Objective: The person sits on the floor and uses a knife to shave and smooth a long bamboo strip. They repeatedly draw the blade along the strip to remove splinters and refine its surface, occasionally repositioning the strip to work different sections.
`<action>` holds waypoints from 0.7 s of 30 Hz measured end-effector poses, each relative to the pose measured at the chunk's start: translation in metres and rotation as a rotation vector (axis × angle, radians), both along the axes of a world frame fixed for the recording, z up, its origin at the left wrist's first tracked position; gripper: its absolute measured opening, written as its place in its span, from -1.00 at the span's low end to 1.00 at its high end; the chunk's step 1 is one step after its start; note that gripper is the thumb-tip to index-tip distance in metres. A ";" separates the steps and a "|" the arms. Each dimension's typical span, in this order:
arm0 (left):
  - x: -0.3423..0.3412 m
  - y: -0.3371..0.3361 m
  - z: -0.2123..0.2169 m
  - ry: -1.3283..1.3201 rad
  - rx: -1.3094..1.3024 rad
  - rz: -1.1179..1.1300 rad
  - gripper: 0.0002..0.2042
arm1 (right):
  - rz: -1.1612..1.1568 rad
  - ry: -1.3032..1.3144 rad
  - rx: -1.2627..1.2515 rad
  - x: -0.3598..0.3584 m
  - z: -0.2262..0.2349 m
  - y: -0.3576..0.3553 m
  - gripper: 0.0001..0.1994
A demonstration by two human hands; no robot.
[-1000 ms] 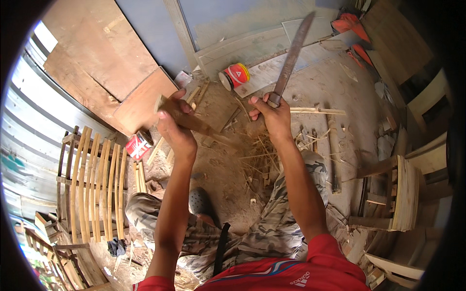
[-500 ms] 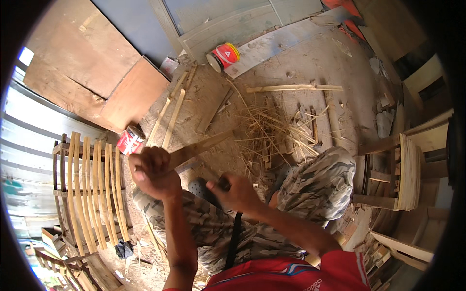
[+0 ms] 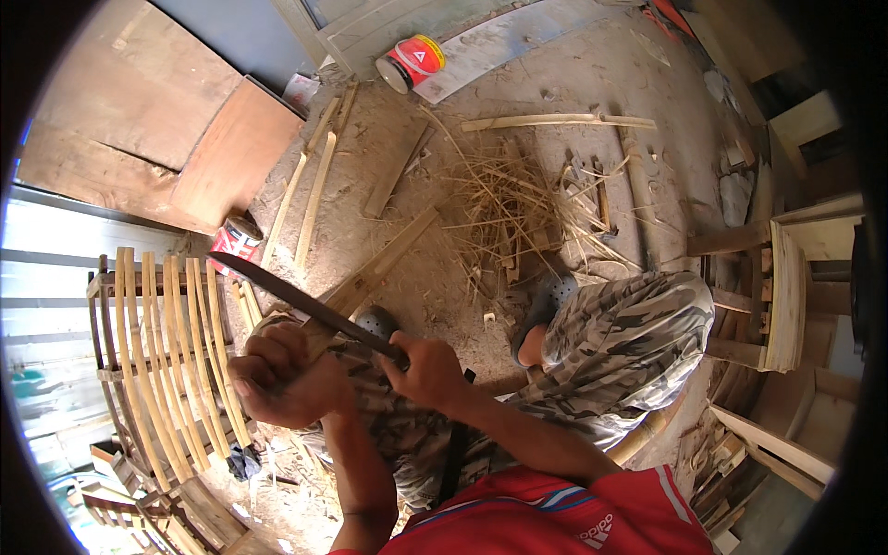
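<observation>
The right hand (image 3: 427, 370) is closed around the handle of a long knife (image 3: 301, 301), whose dark blade runs up and away to the left, above the left hand (image 3: 282, 375). The left hand is wrapped in a fist around the near end of a wooden slat (image 3: 379, 268) — the slat slants away from both hands toward the upper right, passing under the blade. Beyond the hands lies a heap of shavings (image 3: 518, 208); farther off, a red can (image 3: 412, 60). Left of the left hand stands a slatted frame (image 3: 157, 342).
</observation>
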State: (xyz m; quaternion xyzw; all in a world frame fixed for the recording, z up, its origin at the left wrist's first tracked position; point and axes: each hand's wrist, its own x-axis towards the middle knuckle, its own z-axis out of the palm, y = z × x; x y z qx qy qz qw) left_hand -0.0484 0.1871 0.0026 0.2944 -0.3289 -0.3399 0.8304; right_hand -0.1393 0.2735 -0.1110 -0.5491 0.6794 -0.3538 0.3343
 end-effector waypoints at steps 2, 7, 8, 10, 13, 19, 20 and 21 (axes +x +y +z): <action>-0.006 0.001 0.001 -0.058 -0.016 0.008 -0.61 | -0.044 0.024 0.007 -0.003 -0.021 0.002 -0.73; -0.001 0.005 0.001 -0.046 0.052 0.083 -0.61 | 0.017 0.076 0.057 0.000 0.012 0.004 -0.74; -0.001 0.006 0.000 -0.075 0.061 0.058 -0.60 | 0.007 0.062 0.046 -0.001 0.008 0.004 -0.73; -0.003 0.004 -0.002 -0.113 0.031 0.046 -0.60 | -0.017 0.031 0.028 -0.004 -0.007 0.007 -0.73; -0.003 0.000 0.003 -0.098 0.038 0.059 -0.59 | -0.048 0.125 0.134 -0.021 -0.020 -0.002 -0.74; -0.004 0.000 0.001 -0.067 0.070 0.081 -0.59 | -0.020 0.151 0.212 -0.020 -0.036 -0.001 -0.68; -0.006 0.002 0.002 -0.103 0.081 0.089 -0.60 | -0.101 0.185 0.271 -0.024 -0.057 -0.002 -0.68; -0.006 0.000 0.003 -0.132 0.077 0.111 -0.60 | -0.076 0.137 0.356 -0.038 -0.054 -0.003 -0.67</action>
